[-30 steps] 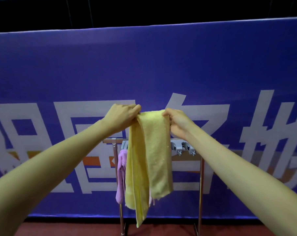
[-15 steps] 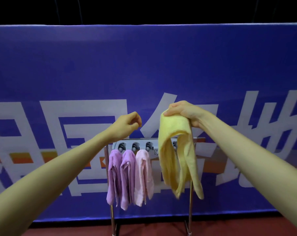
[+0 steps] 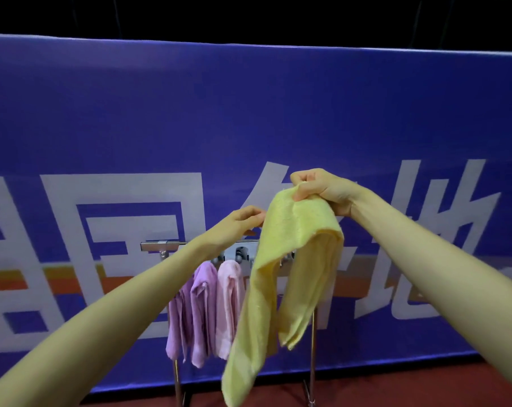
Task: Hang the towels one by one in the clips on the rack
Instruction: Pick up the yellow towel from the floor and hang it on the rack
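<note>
Yellow terry-cloth towel [image 3: 295,254]: held up in front of the rack, draped in a loose fold with one long tail hanging toward 6 o'clock and a shorter fold beside it toward 5 o'clock. Right hand [image 3: 322,190]: at 12 o'clock of the towel, its fingers clenched on the top edge, thumb pinching the cloth. Left hand [image 3: 243,220]: at 9 o'clock of the towel, fingers curled and meeting the towel's left edge; whether they gripped the cloth could not be told.

Chrome metal rack [image 3: 157,246]: stood on the red floor [image 3: 410,386] behind the towel, its horizontal bar carrying grey clips [image 3: 240,255], partly hidden by the left forearm and the towel. Two purple towels [image 3: 201,312] and one pale pink towel [image 3: 228,306]: hung side by side from the clips, at 8 o'clock of the yellow towel.

Blue fabric banner with large white characters [image 3: 248,113]: stretched across the background behind the rack.
</note>
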Tool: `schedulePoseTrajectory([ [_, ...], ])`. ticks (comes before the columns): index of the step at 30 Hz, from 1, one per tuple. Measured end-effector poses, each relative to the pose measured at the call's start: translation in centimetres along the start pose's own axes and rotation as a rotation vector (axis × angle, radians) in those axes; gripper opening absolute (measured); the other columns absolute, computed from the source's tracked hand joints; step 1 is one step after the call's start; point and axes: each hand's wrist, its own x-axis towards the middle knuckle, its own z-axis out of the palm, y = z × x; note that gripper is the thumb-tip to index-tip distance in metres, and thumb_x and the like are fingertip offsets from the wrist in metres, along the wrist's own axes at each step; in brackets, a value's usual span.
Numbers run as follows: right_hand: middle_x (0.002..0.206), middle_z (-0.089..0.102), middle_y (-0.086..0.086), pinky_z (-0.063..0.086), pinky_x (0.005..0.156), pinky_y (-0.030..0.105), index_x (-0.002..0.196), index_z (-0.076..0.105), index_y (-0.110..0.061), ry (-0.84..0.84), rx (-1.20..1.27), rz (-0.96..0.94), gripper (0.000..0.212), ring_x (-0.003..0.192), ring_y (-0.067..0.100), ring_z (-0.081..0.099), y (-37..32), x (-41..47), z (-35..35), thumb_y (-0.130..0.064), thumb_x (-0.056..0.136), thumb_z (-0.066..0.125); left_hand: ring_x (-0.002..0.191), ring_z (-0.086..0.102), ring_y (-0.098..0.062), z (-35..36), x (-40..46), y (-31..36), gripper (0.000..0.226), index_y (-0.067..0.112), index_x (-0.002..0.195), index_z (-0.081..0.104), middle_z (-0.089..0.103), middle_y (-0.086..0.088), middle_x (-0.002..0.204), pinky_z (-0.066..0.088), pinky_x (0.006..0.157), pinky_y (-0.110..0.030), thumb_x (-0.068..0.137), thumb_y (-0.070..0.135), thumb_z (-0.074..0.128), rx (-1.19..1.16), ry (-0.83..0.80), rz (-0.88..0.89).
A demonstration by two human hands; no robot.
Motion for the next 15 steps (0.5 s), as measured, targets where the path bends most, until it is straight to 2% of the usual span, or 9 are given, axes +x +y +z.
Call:
schedulePoseTrajectory([
  [3,0.066,0.039,0.001,0.035,0.054,0.025,0.06,0.038,-0.018,0.006,0.016,-0.007,0.033,0.059,0.01,0.039,0.2,0.1,0.0,-0.021,0.056,0.071,0.085,0.062,-0.007,0.9,-0.4,0.3,0.021,0.021,0.099,0.06,0.065,0.011,0.084,0.045,0.087,-0.028,0.097,0.034,0.043,-0.169,-0.063,-0.032],
  [6,0.064,0.039,0.0,0.034,0.055,0.026,0.059,0.037,-0.018,0.035,0.033,-0.003,0.03,0.058,0.01,0.037,0.6,0.4,0.1,-0.012,0.063,0.066,0.09,0.063,-0.011,0.5,-0.8,0.0,0.032,0.02,0.108,0.061,0.067,0.007,0.091,0.049,0.088,-0.03,0.092,0.041,0.043,-0.237,-0.097,-0.054],
  [7,0.063,0.039,-0.001,0.033,0.054,0.025,0.058,0.037,-0.018,0.044,0.039,0.004,0.029,0.057,0.01,0.037,0.7,0.4,0.1,-0.01,0.065,0.064,0.09,0.063,-0.013,0.1,-1.0,-0.1,0.033,0.02,0.108,0.062,0.066,0.005,0.093,0.05,0.085,-0.029,0.091,0.042,0.044,-0.228,-0.101,-0.058],
  [10,0.064,0.041,-0.001,0.033,0.054,0.027,0.06,0.04,-0.019,0.051,0.056,0.034,0.026,0.057,0.01,0.039,1.7,0.8,0.4,-0.009,0.065,0.063,0.071,0.056,-0.007,-0.6,-1.4,-0.1,0.026,0.014,0.091,0.06,0.058,0.006,0.076,0.047,0.067,-0.019,0.094,0.035,0.045,-0.179,-0.103,-0.056],
  [12,0.068,0.044,-0.001,0.034,0.053,0.027,0.069,0.048,-0.019,0.057,0.093,0.078,0.02,0.061,0.012,0.042,2.4,1.0,0.8,-0.005,0.07,0.062,0.068,0.05,-0.008,-0.9,-1.5,0.0,0.025,0.014,0.083,0.055,0.049,0.002,0.074,0.043,0.069,-0.021,0.091,0.036,0.048,-0.176,-0.092,-0.037],
  [15,0.078,0.048,0.004,0.036,0.055,0.024,0.095,0.056,-0.013,0.075,0.167,0.165,0.024,0.065,0.013,0.045,3.6,1.5,1.5,0.006,0.081,0.05,0.074,0.05,-0.012,-1.1,-1.3,-0.1,0.029,0.012,0.085,0.056,0.05,-0.003,0.079,0.045,0.076,-0.025,0.087,0.04,0.05,-0.158,-0.058,-0.022],
])
